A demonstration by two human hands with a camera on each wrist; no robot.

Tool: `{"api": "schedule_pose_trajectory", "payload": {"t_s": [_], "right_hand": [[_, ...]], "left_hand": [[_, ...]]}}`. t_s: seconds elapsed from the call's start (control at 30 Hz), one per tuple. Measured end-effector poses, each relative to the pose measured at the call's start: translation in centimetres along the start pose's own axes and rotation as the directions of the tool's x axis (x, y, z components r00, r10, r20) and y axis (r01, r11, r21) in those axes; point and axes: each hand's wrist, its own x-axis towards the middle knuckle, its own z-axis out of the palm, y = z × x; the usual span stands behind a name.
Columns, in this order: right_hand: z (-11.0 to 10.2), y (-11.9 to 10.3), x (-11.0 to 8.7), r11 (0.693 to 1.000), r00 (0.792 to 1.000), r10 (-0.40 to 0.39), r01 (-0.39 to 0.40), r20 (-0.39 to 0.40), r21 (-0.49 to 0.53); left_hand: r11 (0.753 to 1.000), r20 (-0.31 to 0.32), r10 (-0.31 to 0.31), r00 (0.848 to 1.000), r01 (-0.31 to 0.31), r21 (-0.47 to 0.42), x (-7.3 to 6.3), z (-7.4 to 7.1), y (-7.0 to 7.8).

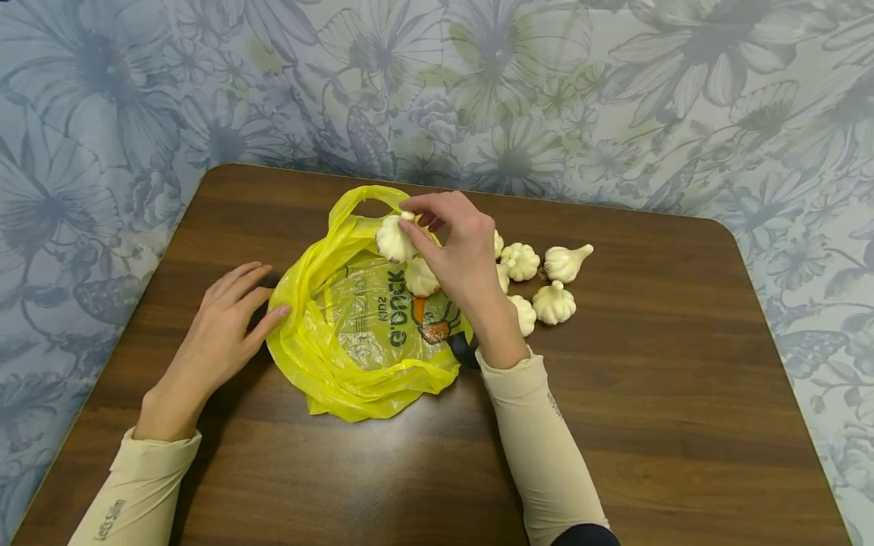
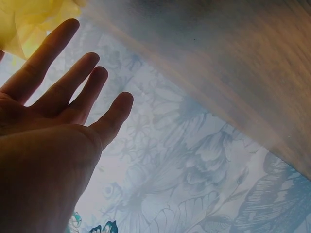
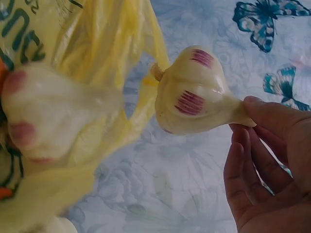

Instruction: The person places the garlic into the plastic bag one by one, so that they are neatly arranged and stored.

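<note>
Left hand (image 1: 221, 334): fingers extended, thumb against the yellow bag (image 1: 292, 334). Garlic bulb (image 1: 392, 241): above the bag opening, neck pinched by the right hand (image 1: 464, 246). Second bulb (image 1: 419, 279): at the opening (blurred in the right wrist view). Further bulbs (image 1: 554, 303): on the table (image 1: 683, 379), some partly hidden by the right hand.

Garlic bulbs (image 1: 554, 303), eight visible in the head view: one held bulb (image 1: 393, 241) in the right grip (image 1: 464, 243), one inner bulb (image 1: 419, 278) within the outline of the bag (image 1: 290, 349), and six on the surface (image 1: 683, 394), three of these partly hidden; any fully hidden bulbs cannot be counted. Yellow bags: one. Grips: two, the left grip (image 1: 221, 326) included. Cream sleeves (image 1: 546, 440): two. Surfaces: one.
</note>
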Motion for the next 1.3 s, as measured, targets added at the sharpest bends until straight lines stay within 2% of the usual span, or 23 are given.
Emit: {"api": "schedule_pose_trajectory", "payload": {"t_s": [0.2,0.67,0.8,1.03,1.3], "right_hand": [[1.5,0.2,-0.3,1.000,0.999,-0.008,0.008,0.048,-0.014],[3.1,0.8,-0.9,0.999,0.990,0.040,-0.036,0.135,-0.032],[3.6,1.0,-1.2,0.996,0.979,0.072,-0.059,0.189,-0.072],[4.3,1.5,-1.5,0.980,0.949,0.136,-0.087,0.284,-0.177],[4.8,2.3,-1.8,0.970,0.916,0.203,-0.139,0.345,-0.200]], "left_hand": [[1.000,-0.004,0.002,1.000,-0.002,-0.004,-0.1,0.0,0.0],[1.000,0.013,-0.008,1.000,0.008,-0.009,0.0,0.0,0.2],[1.000,0.017,-0.013,1.000,0.013,-0.010,0.0,0.0,0.2],[1.000,0.020,-0.012,1.000,0.012,-0.010,0.0,0.0,0.2],[1.000,0.022,-0.015,1.000,0.015,-0.011,0.0,0.1,0.2]]}}
